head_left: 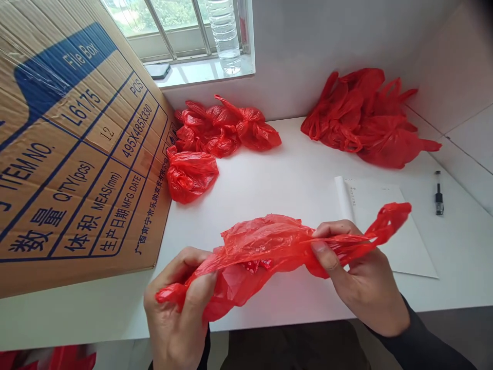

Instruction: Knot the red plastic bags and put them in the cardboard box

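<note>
A thin red plastic bag (269, 246) is stretched between both hands above the near edge of the white table (269, 180). My left hand (177, 313) pinches one handle end at the lower left. My right hand (358, 277) grips the other handle, whose loop sticks out to the right. Small red wrapped items show through the bag's middle.
A large cardboard box (77, 144) stands at the left. Several tied, filled red bags (215, 139) lie beside it. A heap of loose red bags (365, 118) lies at the back right. A white sheet of paper (385, 221) and a pen (438, 194) lie at the right. A water bottle (225, 33) stands on the windowsill.
</note>
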The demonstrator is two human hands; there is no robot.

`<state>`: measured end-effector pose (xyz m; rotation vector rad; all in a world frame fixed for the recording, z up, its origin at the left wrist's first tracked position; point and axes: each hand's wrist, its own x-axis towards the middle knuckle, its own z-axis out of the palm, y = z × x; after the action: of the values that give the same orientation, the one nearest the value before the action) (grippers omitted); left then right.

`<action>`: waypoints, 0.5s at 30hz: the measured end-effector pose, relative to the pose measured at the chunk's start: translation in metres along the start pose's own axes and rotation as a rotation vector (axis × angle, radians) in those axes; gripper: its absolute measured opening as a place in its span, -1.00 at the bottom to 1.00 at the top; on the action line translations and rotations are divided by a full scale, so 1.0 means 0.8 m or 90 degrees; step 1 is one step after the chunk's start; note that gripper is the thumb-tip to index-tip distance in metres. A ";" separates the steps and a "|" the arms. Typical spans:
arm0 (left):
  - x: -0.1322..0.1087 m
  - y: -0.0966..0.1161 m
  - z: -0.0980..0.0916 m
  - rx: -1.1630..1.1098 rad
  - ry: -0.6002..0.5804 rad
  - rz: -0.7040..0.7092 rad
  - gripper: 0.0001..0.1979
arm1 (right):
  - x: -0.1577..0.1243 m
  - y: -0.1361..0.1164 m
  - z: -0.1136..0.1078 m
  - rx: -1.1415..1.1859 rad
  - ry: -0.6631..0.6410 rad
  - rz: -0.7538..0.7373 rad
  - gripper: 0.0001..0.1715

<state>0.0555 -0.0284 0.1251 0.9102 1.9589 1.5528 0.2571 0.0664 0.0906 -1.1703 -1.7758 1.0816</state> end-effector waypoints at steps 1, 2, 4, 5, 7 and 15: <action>0.001 0.001 -0.001 -0.013 0.013 -0.007 -0.76 | 0.000 0.000 0.000 0.001 0.005 -0.005 -0.94; 0.002 0.001 -0.001 -0.027 0.030 -0.008 -0.76 | 0.000 0.000 0.000 0.003 0.010 -0.005 -0.93; 0.004 0.003 -0.001 -0.035 0.040 0.009 -0.77 | -0.001 -0.002 0.001 0.004 0.020 0.007 -0.90; 0.004 0.003 -0.001 -0.036 0.030 0.015 -0.78 | -0.002 -0.003 0.001 0.004 0.024 0.012 -0.89; 0.003 0.004 0.000 -0.031 0.006 0.017 -0.77 | -0.002 -0.004 0.001 -0.001 0.029 0.018 -0.89; -0.003 0.003 -0.003 -0.028 -0.018 0.027 -0.75 | -0.003 0.001 0.001 -0.022 0.034 0.005 -0.86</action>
<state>0.0559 -0.0316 0.1276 0.9563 1.8898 1.5930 0.2576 0.0643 0.0890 -1.2166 -1.7565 1.0180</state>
